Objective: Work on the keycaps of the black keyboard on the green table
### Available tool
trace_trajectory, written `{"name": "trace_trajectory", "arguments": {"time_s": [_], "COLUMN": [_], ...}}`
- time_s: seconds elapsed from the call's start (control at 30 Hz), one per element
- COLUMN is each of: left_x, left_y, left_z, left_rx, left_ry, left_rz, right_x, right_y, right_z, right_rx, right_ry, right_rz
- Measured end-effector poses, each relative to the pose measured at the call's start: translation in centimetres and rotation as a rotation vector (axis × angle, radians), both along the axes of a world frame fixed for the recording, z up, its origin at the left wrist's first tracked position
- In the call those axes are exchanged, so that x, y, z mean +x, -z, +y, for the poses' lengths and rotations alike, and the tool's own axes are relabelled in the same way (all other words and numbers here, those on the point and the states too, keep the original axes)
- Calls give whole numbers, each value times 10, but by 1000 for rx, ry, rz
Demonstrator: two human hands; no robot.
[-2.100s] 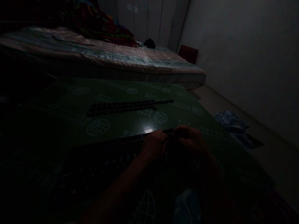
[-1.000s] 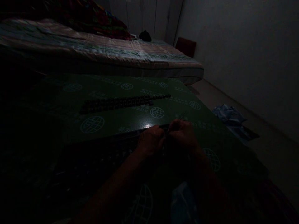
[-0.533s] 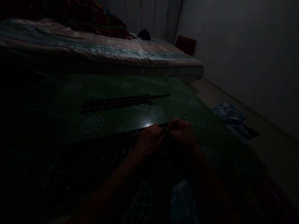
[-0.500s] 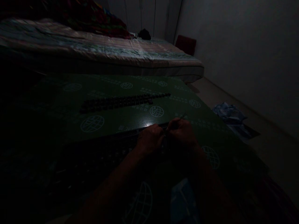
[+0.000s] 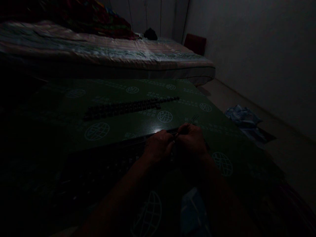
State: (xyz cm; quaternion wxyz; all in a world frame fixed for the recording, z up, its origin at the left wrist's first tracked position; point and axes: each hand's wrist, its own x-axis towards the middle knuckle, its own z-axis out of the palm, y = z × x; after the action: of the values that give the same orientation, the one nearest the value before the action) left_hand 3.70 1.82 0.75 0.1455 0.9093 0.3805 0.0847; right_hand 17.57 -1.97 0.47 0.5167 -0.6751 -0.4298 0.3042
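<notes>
The room is very dark. My left hand [image 5: 159,145] and my right hand [image 5: 191,140] are closed and pressed together over the far edge of a dark keyboard [image 5: 106,171] lying on a green board [image 5: 103,131] printed with globe logos. A thin metal tool [image 5: 191,120] sticks out of my right hand's pinch, up and to the right. What my left hand's fingers grip is hidden in shadow. Farther back on the board lie rows of small dark keycaps [image 5: 130,106].
A bed [image 5: 103,56] with a striped sheet and a bunched colourful blanket [image 5: 98,19] runs behind the board. A red object [image 5: 195,43] stands by the far wall. Crumpled blue cloth [image 5: 240,115] lies on the floor at right.
My view has tilted and shifted slightly. Both hands stay together at the keyboard's edge, and the thin tool now shows more clearly above my right hand.
</notes>
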Motion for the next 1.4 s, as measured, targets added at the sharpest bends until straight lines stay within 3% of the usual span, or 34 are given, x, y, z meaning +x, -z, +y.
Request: {"name": "trace_trajectory", "arguments": {"time_s": [0.17, 0.3, 0.63, 0.9, 1.03, 1.2, 1.4], "left_x": [-1, -1, 3, 4, 3, 2, 1], "left_y": [-5, -6, -6, -3, -4, -6, -3], "left_z": [0, 1, -1, -3, -6, -7, -7], "left_rx": [-44, -54, -14, 7, 28, 36, 33], "left_ry": [11, 16, -17, -2, -31, -42, -58], "left_rz": [5, 21, 64, 47, 65, 70, 30], "right_x": [7, 13, 18, 16, 19, 25, 31], "right_y": [-3, -8, 2, -1, -10, -25, -26], "right_z": [-2, -6, -5, -2, 6, 29, 50], "right_rx": [-18, 41, 63, 7, -71, -221, -339], "right_ry": [-10, -47, -193, -294, -388, -551, -725], "right_rz": [376, 466, 325, 395, 383, 178, 95]}}
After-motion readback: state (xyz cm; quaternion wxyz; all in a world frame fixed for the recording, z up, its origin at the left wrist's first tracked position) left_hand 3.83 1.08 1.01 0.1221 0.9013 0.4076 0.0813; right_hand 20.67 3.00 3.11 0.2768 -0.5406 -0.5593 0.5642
